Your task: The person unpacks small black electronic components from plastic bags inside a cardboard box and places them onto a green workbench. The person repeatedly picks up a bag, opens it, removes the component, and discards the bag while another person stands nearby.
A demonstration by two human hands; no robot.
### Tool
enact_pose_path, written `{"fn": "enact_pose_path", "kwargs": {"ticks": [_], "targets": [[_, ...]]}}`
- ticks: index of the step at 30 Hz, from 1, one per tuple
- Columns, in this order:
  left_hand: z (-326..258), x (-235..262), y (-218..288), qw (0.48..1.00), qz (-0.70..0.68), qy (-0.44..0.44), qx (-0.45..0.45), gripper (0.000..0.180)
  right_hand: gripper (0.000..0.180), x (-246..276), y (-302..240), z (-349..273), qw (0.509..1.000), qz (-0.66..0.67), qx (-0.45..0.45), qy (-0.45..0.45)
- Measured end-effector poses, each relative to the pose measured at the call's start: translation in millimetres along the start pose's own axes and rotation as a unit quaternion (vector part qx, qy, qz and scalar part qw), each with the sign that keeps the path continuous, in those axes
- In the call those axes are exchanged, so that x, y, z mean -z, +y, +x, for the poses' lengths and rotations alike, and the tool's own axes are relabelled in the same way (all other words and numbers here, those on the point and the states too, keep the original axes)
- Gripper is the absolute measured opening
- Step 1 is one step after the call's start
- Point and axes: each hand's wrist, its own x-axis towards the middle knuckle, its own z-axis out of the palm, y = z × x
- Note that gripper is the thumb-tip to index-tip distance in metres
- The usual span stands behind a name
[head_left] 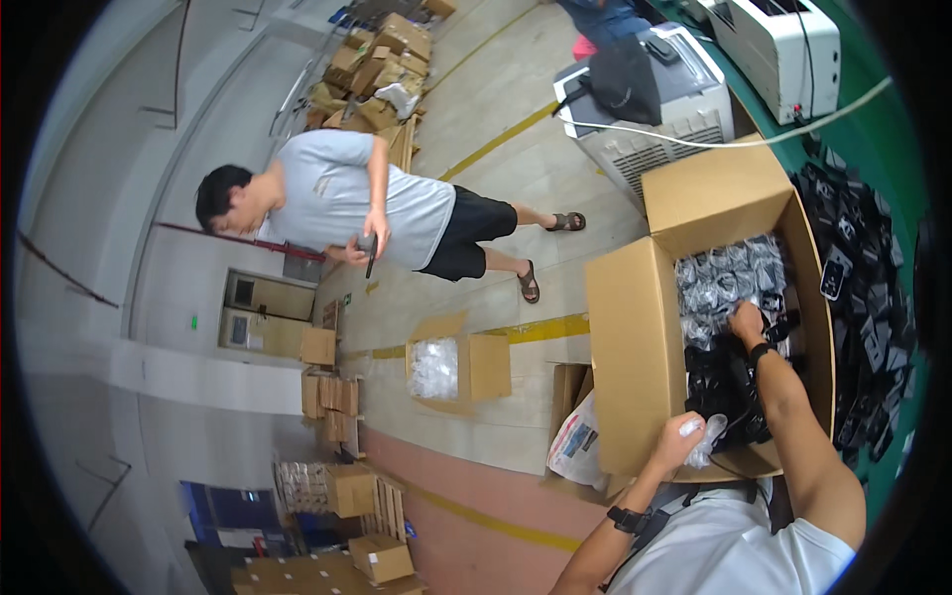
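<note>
A large open cardboard box (635, 362) stands in front of me. Rows of small items in clear plastic bags (729, 278) fill its far part, and black items with cables (719, 382) lie in its near part. My right hand (746, 322) reaches into the box at the near edge of the bagged rows. Its fingers are curled, and what they grip is hidden. At the near left corner my left hand (679, 443) is closed around a crumpled clear plastic bag (708, 444) whose contents I cannot make out.
Many black devices (863, 307) are heaped on the green table (883, 129) to the right. A grey-white cooler-like box (645, 99) stands beyond the carton. Another person (367, 198) stands left holding a dark device. A smaller carton (486, 367) of plastic-wrapped items sits on the floor.
</note>
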Motion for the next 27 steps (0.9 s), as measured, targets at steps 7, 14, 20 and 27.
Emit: {"fn": "enact_pose_path", "kwargs": {"ticks": [7, 14, 20, 27], "targets": [[14, -8, -7, 0.996, -0.058, 0.048, -0.038, 0.031, 0.026, -29, 31, 10, 0.973, 0.17, 0.076, 0.137], [34, -37, 28, 0.976, -0.172, 0.113, 0.073, 0.04, 0.017, 45, 24, -121, 0.891, 0.437, 0.122, 0.014], [59, -68, -3, 0.995, -0.031, 0.095, 0.013, 0.05, 0.016, 77, 2, -187, 0.913, 0.337, 0.209, 0.099], [60, -60, -30, 0.996, -0.057, 0.054, 0.037, 0.04, 0.01, 76, 23, -176, 0.867, 0.431, 0.162, -0.191]]}}
